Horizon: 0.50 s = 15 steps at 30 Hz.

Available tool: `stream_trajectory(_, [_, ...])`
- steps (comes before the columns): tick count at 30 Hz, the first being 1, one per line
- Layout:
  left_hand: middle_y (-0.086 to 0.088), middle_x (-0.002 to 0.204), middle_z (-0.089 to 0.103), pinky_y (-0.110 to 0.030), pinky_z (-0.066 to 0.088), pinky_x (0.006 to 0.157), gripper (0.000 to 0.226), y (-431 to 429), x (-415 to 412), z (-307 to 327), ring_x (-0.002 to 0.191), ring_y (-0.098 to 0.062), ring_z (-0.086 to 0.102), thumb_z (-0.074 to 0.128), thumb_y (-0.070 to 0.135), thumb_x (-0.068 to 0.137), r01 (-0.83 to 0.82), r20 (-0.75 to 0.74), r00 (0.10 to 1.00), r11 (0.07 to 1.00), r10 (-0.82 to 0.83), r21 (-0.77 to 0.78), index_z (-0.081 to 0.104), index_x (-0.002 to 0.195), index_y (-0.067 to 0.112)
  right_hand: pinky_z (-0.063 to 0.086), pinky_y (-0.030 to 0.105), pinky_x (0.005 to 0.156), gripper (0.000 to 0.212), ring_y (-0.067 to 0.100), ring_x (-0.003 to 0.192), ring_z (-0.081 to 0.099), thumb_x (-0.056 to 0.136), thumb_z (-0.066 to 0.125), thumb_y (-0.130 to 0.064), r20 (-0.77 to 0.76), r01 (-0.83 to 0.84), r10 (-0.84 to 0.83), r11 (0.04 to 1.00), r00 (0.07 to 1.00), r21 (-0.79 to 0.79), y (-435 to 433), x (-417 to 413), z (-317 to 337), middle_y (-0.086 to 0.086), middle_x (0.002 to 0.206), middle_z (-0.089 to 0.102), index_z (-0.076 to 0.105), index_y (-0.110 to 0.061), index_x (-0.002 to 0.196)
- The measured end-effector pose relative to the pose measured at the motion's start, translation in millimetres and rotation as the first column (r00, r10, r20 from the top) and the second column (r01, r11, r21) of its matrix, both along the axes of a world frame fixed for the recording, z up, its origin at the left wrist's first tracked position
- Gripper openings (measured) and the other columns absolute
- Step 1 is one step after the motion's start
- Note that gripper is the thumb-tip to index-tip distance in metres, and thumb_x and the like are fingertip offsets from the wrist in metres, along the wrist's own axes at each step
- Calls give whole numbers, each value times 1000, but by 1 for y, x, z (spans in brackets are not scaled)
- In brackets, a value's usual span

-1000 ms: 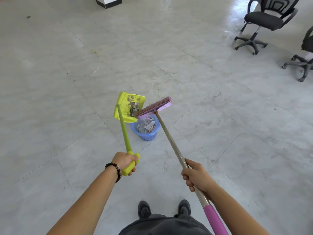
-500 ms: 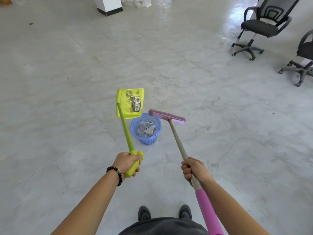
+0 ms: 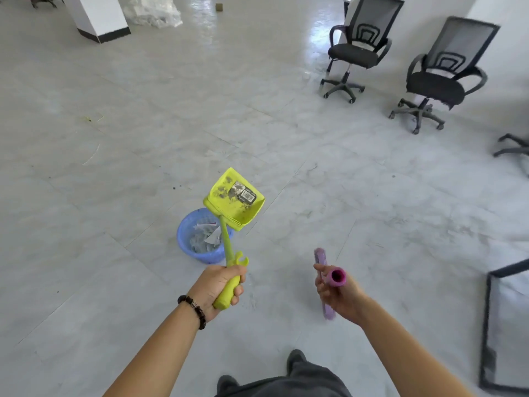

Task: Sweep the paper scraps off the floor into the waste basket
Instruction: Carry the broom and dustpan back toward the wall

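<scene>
A blue waste basket (image 3: 187,242) stands on the floor ahead of me with white paper scraps (image 3: 207,234) inside. My left hand (image 3: 220,287) grips the handle of a yellow-green dustpan (image 3: 233,197), whose pan is raised above the basket's right rim and shows a barcode sticker. My right hand (image 3: 336,292) holds the pink grip end of the broom (image 3: 337,277) upright, so I look straight down its open end. The pink broom head (image 3: 325,285) rests on the floor beneath that hand, mostly hidden by it.
Two black office chairs (image 3: 357,50) (image 3: 442,81) stand at the back right, with another chair base (image 3: 512,147) at the right edge. A dark metal frame (image 3: 489,325) lies at the lower right. A white pillar (image 3: 97,17) and plastic wrap (image 3: 153,11) sit far back left.
The dustpan swung from the basket's left to its right side. The broom left the basket, came close to me and stood upright, my right hand now at its top end. My view shifted left.
</scene>
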<state>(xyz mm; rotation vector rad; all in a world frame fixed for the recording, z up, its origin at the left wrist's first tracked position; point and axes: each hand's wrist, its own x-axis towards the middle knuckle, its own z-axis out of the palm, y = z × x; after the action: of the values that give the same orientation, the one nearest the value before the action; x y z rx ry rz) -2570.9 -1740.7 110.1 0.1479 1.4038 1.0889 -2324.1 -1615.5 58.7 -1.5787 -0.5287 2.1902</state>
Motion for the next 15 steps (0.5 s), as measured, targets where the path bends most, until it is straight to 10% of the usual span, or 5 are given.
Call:
stream_trajectory(9, [-7, 68, 54, -18, 32, 31, 14, 90, 47, -28, 39, -10, 45, 62, 6, 89, 285, 19, 958, 953, -285, -101, 56, 76, 4, 50, 49, 89, 31, 43, 112, 59, 99, 29, -14, 50, 307, -316, 942, 948, 133, 26, 87, -42, 28, 118, 58, 46, -14, 125])
stream_trajectory(12, [-7, 68, 54, -18, 32, 31, 11, 139, 67, -36, 38, -10, 44, 61, 6, 89, 338, 14, 940, 930, -340, -147, 57, 79, 5, 55, 49, 87, 36, 34, 102, 66, 94, 51, -6, 295, 90, -172, 958, 940, 271, 51, 103, -53, 22, 114, 60, 39, -18, 126])
stream_trajectory(15, [-6, 67, 55, -17, 32, 31, 7, 191, 89, -36, 38, -10, 44, 60, 6, 91, 395, 19, 917, 898, -399, -193, 59, 84, 6, 56, 45, 72, 27, 27, 79, 66, 94, 52, -44, 709, -278, -30, 907, 705, 315, 95, 126, -56, 12, 91, 63, 48, -22, 107])
